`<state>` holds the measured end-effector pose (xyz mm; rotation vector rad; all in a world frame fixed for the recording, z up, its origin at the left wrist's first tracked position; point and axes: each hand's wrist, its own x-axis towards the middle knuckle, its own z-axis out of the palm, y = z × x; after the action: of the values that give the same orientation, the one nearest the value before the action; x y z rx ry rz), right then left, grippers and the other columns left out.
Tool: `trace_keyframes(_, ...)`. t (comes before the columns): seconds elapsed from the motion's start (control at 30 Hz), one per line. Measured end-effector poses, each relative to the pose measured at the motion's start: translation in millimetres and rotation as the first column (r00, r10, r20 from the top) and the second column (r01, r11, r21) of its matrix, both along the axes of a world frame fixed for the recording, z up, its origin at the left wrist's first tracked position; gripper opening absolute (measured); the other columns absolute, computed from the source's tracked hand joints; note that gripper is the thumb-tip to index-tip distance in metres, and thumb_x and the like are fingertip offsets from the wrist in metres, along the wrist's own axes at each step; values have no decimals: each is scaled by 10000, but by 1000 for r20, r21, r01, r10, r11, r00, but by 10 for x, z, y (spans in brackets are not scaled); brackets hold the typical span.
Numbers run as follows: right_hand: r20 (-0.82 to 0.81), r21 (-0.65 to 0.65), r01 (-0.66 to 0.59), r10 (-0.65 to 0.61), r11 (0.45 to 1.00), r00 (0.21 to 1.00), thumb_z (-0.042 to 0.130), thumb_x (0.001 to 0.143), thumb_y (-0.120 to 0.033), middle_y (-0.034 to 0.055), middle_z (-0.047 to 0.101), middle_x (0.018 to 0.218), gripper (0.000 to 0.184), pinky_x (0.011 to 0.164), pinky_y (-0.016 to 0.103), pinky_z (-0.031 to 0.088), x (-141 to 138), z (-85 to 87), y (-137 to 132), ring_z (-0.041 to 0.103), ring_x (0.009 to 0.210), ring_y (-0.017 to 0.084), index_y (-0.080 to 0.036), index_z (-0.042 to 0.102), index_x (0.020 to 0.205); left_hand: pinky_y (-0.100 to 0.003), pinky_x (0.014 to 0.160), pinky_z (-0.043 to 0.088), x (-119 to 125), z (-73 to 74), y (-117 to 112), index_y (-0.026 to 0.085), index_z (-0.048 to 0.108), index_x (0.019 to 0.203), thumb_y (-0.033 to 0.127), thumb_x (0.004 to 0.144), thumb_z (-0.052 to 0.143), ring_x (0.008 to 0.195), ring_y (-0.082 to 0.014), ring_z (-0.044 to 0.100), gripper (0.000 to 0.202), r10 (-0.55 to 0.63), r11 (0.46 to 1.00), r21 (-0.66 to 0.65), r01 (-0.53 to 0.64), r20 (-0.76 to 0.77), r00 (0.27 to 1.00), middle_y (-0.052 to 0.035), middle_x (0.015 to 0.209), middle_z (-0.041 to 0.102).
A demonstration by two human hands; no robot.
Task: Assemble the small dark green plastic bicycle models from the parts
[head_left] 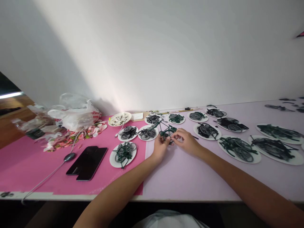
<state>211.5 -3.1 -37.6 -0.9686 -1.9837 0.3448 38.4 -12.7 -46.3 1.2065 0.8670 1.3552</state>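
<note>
A dark green model bicycle (167,128) with grey wheels is held up over the lilac part of the table. My left hand (161,147) is closed around its lower side, fingers behind the wheel. My right hand (186,141) pinches at the bicycle's right side, near the wheel; whether a small part sits between those fingertips is too small to tell. Just left of my hands lie a plate of bicycle parts (148,133) and, nearer to me, a plate with green frames and wheels (123,154).
More plates of parts, such as one plate (222,144), spread to the right. At left are two phones (91,163), a cable with a dark oval piece (69,157), pink petals (71,139) and plastic bags (76,115). A bowl of small pieces (120,119) stands by the wall.
</note>
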Motion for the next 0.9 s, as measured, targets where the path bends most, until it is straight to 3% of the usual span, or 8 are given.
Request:
trace_keyframes(0.7,-22,-22,11,-11,1000,1000,586,933,-256,49,613,877,129,710,324,485,5,15,-15,576,829,204,-235,711,960,-325,674,571,-19,4,-9,178,567,922,553,735,840,707,-230,743,500,8,998,-55,-8,4,1000,-35,766,692)
trace_keyframes(0.9,-43,-19,36,-37,999,998,605,907,-264,15,614,793,53,633,294,447,33,91,-50,550,695,169,-225,636,889,-320,694,564,-22,-13,18,172,557,922,544,753,824,720,-210,740,488,76,996,-55,-75,15,997,-78,894,737)
